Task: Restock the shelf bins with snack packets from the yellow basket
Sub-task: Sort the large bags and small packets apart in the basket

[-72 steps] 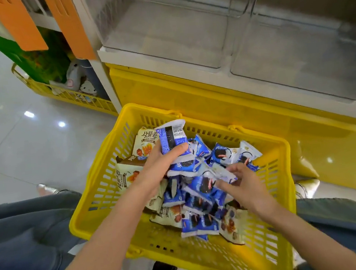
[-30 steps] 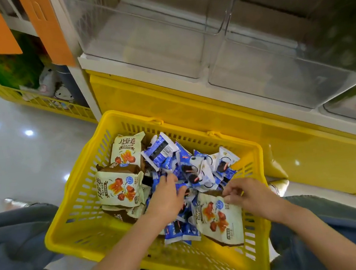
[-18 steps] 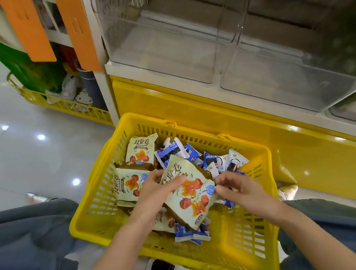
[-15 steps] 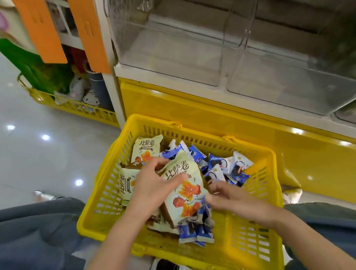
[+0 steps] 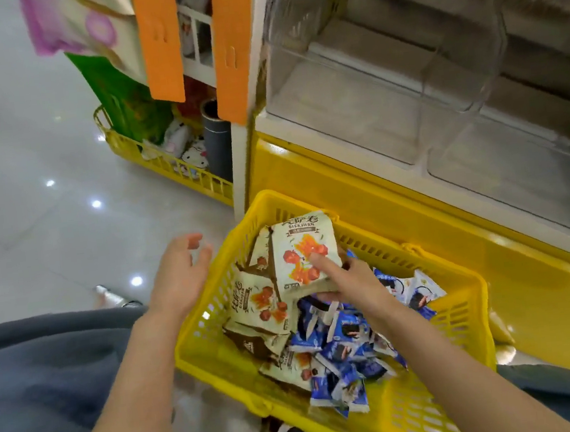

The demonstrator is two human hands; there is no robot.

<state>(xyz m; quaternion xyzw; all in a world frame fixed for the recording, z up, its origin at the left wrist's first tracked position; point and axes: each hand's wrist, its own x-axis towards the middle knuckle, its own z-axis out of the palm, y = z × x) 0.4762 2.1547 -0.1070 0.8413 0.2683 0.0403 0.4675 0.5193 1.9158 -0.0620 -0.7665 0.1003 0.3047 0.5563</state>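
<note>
Your left hand (image 5: 180,275) hung over the nine o'clock rim of the yellow basket (image 5: 478,304), forearm rising from seven o'clock, fingers spread and loosely curved, holding nothing. Your right hand (image 5: 349,281) reached in from five o'clock and pinched a cream snack packet (image 5: 301,249), thumb on its face, fingers beneath, above the pile. Blue packets (image 5: 341,351) lay at its six o'clock. Clear shelf bins (image 5: 369,99) stood at one o'clock.
</note>
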